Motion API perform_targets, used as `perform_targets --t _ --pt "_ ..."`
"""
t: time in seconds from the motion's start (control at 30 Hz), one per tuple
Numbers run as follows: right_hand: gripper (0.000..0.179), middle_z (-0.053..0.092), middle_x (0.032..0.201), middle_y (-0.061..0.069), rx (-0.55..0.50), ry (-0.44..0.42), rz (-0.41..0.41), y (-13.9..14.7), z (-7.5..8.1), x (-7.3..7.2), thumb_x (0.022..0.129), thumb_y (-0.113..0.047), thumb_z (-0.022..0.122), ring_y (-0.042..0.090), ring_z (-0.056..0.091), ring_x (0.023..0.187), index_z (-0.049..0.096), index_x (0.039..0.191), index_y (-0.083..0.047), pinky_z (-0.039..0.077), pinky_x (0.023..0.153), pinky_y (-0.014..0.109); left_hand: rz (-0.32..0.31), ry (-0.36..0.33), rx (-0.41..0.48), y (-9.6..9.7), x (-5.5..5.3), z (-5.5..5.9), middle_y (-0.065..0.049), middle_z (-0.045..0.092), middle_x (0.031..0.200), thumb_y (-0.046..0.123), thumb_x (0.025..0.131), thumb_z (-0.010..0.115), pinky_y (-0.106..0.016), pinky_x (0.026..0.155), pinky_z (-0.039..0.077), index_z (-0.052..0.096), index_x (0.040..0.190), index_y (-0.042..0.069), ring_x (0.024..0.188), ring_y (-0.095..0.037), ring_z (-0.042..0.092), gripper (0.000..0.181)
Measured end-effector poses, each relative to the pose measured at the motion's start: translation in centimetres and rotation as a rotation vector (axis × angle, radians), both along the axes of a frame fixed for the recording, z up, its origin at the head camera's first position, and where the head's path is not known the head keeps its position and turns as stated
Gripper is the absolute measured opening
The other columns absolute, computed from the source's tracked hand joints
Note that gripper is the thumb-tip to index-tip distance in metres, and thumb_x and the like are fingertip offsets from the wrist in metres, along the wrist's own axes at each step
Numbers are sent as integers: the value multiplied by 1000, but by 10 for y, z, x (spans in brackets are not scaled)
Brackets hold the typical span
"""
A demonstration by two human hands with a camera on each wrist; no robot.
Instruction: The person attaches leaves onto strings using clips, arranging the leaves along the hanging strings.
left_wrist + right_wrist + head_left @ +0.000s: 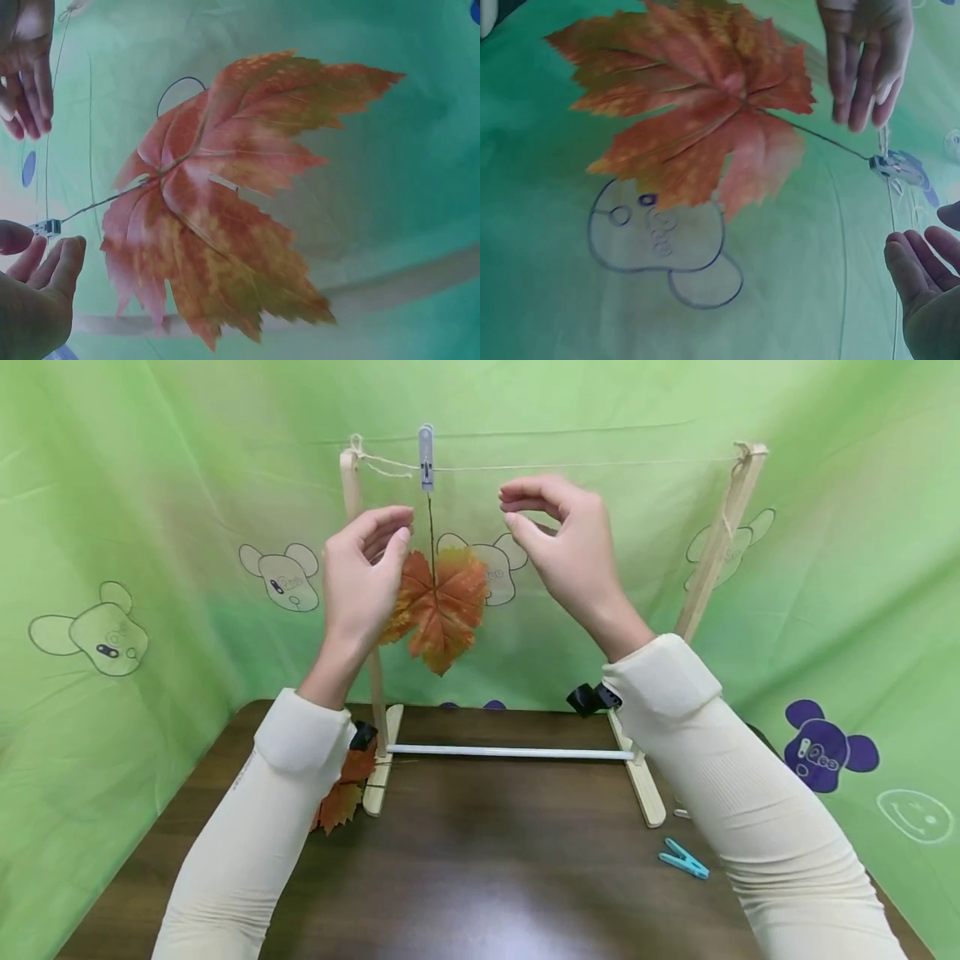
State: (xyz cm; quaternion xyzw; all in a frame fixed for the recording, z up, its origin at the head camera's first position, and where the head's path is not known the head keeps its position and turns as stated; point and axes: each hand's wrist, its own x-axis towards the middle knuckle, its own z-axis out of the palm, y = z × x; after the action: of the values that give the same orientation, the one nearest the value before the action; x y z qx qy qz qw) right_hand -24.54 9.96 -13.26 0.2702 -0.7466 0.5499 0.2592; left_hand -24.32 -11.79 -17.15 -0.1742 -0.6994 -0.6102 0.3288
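Note:
A grey clothespin (pixel 426 458) is clipped on the string (pixel 570 466) near its left end. From its jaws an orange-red artificial maple leaf (pixel 442 610) hangs by a thin dark stem. My left hand (pixel 360 572) is just left of the stem, overlapping the leaf's left edge in the head view, fingers loosely bent and holding nothing. To the right of the clothespin, my right hand (pixel 573 539) is raised below the string, thumb and fingers apart with nothing between them. Both wrist views show the leaf (pixel 225 165) hanging apart from the fingers.
Wooden posts (pixel 723 539) hold up the string, with a white rod (pixel 510 752) joining their feet. More leaves (pixel 341 802) lie by the left foot, partly behind my left sleeve. A blue clothespin (pixel 684 858) lies at right on the brown table (pixel 480 852). Green printed cloth (pixel 187 485) surrounds it.

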Motion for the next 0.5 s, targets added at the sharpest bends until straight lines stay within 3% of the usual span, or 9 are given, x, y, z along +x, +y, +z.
perform_targets --t 0.27,0.5 --pt "26 71 125 15 44 17 -24 19 -24 13 99 -3 64 16 67 118 73 123 1 55 107 32 0 63 -63 -17 20 -20 -16 75 124 2 103 61 -27 102 57 73 124 0 116 -22 73 25" --pt "27 69 128 17 90 0 -14 37 -53 25 99 1 63 18 66 121 71 125 4 55 106 28 26 155 -193 -31 39 -48 -18 76 120 2 102 63 -20 89 59 74 126 0 110 -28 74 26"
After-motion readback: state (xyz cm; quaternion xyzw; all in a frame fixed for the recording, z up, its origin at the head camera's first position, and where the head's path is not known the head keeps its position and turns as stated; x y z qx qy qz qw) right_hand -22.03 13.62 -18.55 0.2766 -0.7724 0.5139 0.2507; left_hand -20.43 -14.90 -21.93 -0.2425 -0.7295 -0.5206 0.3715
